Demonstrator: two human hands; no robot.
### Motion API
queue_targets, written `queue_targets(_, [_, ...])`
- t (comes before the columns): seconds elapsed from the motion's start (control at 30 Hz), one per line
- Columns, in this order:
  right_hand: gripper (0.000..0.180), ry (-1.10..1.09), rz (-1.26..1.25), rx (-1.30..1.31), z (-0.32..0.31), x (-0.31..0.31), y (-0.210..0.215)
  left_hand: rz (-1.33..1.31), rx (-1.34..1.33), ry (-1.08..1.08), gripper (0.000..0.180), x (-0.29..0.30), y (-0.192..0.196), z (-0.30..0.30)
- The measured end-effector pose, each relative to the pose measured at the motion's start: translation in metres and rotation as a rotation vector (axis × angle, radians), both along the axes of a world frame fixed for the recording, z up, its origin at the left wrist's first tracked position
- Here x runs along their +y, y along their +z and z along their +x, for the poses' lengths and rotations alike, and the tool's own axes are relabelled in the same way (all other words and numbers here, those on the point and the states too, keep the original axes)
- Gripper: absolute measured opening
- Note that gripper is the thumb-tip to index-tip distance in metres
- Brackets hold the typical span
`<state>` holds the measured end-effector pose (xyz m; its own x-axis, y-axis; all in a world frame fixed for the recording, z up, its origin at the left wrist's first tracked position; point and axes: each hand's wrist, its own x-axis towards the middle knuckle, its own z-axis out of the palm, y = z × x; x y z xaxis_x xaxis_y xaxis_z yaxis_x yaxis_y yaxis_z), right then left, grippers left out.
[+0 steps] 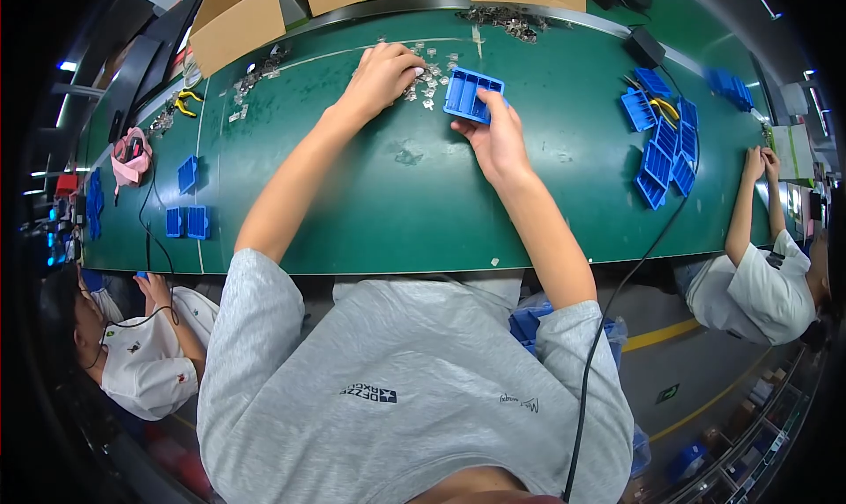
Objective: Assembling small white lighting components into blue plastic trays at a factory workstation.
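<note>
Mid-loading, I'd judge: L hand [381,74] pinched small metal parts [430,77] on tabletop [397,196], R hand [495,138] gripped blue tray [472,94]; next needs careful slotting.

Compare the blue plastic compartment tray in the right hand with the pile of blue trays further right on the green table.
The blue plastic compartment tray is single, gripped at its near edge by the right hand; the pile of blue trays has several overlapping, untouched. The held tray sits beside the small metal parts that the left hand touches; the pile lies by yellow-handled pliers. Both are blue and ribbed, on the green table.
</note>
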<state>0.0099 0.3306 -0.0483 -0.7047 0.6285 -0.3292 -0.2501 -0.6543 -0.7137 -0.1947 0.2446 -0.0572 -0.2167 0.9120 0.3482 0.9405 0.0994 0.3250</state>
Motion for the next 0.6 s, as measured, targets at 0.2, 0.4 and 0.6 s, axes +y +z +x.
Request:
queue_targets(0.2, [0.032, 0.061, -0.03, 0.062, -0.001, -0.002, 0.006, 0.048, -0.418, 0.048, 0.018, -0.017, 0.013, 0.015])
queue_targets(0.4, [0.029, 0.206, 0.204, 0.028, -0.003, -0.01, 0.007, -0.114, -0.771, -0.059, 0.018, -0.055, 0.026, 0.039])
queue_targets(0.6, [0.03, 0.249, 0.309, 0.017, -0.003, -0.013, 0.006, -0.03, -1.061, 0.002, 0.018, -0.068, 0.031, 0.049])
